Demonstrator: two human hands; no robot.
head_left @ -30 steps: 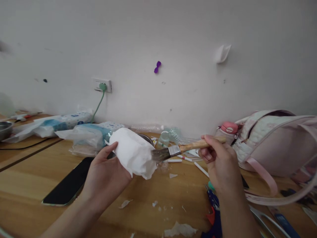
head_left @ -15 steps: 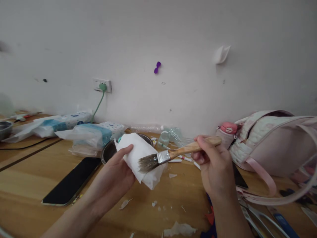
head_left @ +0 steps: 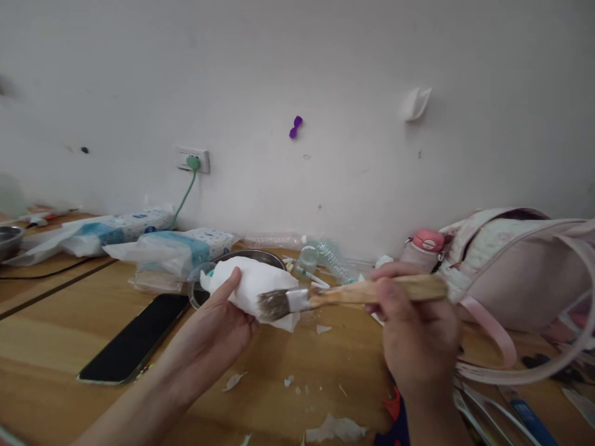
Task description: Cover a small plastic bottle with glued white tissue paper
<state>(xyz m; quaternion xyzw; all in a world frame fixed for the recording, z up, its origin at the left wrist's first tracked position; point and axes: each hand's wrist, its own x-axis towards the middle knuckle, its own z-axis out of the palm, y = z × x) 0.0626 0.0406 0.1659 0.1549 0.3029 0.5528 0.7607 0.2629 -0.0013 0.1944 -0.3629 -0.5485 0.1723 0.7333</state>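
My left hand is closed round a bundle covered in white tissue paper, held above the wooden table. My right hand grips the wooden handle of a flat paintbrush. The brush lies almost level, and its grey bristles press against the lower front of the tissue bundle. A metal bowl sits just behind the bundle, mostly hidden by it.
A black phone lies to the left. Tissue packs and empty plastic bottles line the wall. A pink bag and pink-capped bottle stand at right. Scissors and tools lie near the front right. Paper scraps litter the table.
The brush swept left and down across the tissue, then levelled out. My left hand turned the bundle and lowered it slightly. My right hand moved a little nearer the camera.
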